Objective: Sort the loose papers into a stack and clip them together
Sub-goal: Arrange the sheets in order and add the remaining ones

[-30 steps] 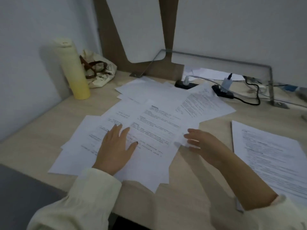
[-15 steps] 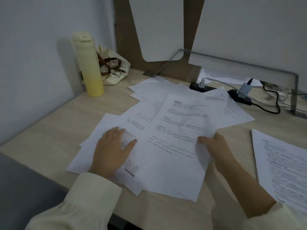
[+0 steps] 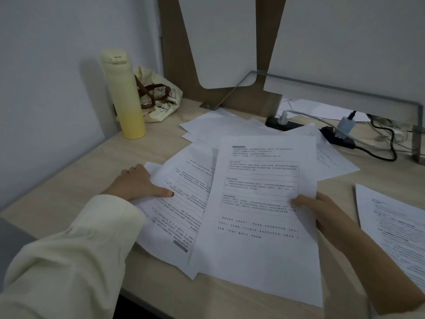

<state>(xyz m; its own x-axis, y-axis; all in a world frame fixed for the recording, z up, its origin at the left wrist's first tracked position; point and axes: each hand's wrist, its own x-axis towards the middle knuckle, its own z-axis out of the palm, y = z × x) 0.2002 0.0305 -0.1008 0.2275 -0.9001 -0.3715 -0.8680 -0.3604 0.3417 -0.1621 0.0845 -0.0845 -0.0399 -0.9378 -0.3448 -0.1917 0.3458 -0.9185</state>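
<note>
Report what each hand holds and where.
The right hand pinches the top sheet at its right edge, thumb on top. The left hand presses its thumb on the lower sheet near its left edge; a grip cannot be told.

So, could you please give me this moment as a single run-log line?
stage: gathering | left hand: thumb on spread sheets | right hand: pinches top sheet at right edge | clip: none seen
</note>
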